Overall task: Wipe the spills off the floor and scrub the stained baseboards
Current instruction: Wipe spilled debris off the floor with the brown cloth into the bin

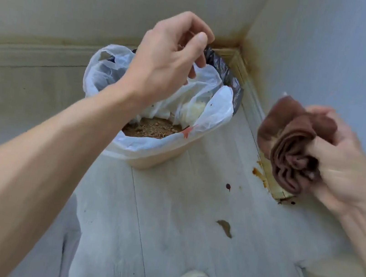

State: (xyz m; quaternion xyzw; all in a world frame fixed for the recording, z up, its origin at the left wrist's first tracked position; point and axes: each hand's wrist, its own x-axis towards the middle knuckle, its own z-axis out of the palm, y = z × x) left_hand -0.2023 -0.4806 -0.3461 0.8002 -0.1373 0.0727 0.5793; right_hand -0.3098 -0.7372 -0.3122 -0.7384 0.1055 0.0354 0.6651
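In the room's corner, seen from the head camera, the left hand hovers over the bin, its fingers loosely curled and apparently empty beside the liner's far edge, though contact there is unclear. The right hand has its fingers clamped on a bunched brown cloth. Below and just left of those fingers lie the floor spills, while the stained baseboard runs directly beneath the cloth, its long axis stretching away toward the corner. The right hand is clearly the nearer one, so it probably needs only to drop straight down.
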